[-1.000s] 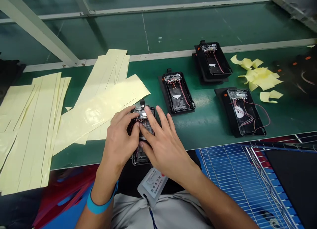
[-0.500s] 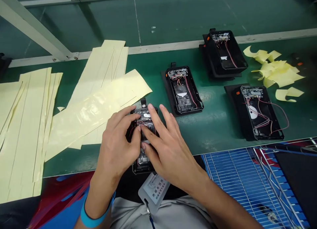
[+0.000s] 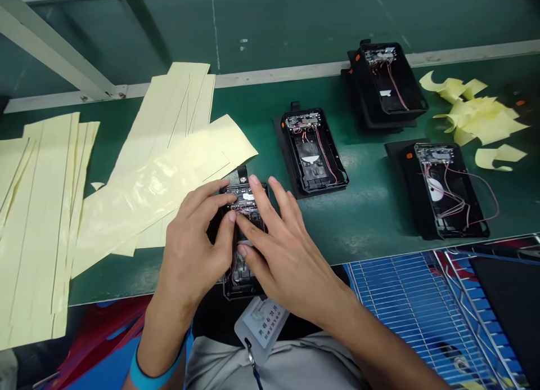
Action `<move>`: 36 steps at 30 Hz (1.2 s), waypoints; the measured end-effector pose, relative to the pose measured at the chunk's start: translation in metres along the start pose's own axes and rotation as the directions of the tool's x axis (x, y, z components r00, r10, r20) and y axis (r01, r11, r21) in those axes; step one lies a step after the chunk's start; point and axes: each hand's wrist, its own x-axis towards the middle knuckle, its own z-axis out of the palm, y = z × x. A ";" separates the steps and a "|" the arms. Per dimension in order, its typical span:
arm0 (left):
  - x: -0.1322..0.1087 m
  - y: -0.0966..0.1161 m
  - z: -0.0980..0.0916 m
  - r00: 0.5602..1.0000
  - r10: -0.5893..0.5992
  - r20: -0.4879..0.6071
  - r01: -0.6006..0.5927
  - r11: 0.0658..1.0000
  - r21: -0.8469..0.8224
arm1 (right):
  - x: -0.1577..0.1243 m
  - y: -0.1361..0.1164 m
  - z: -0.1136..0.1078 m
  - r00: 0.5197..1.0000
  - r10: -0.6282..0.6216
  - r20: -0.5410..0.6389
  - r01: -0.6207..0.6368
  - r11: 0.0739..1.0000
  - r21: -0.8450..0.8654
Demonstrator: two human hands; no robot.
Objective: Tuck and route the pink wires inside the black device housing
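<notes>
A black electronics housing (image 3: 243,287), its inside facing up, rests at the front edge of the green bench between my hands. Its circuit board (image 3: 241,192) and thin wires lie at the far end, partly covered by my fingers. My left hand (image 3: 193,241) grips the housing's left side, fingers curled over the board and thumb tip at the wires. My right hand (image 3: 284,241) reaches across from the right. Its index and thumb press inside the housing near my left thumb, while the other fingers lie along the right edge. What the fingertips pinch is hidden.
Yellow paper strips (image 3: 46,210) cover the bench's left side. A similar open housing (image 3: 314,151) lies ahead, a stacked one (image 3: 392,86) behind it, and one with loose wires (image 3: 449,193) at right. Crumpled yellow scraps (image 3: 485,122) lie far right. A wire rack (image 3: 400,300) stands below.
The view has shifted slightly. My left thumb has drawn back a little from my right fingertips at the wires. Both hands stay on the housing.
</notes>
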 end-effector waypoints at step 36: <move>-0.001 0.003 0.009 0.999 0.048 0.006 -0.048 0.993 0.112 | -0.005 0.006 -0.001 0.983 -0.014 -0.186 0.018 1.000 0.017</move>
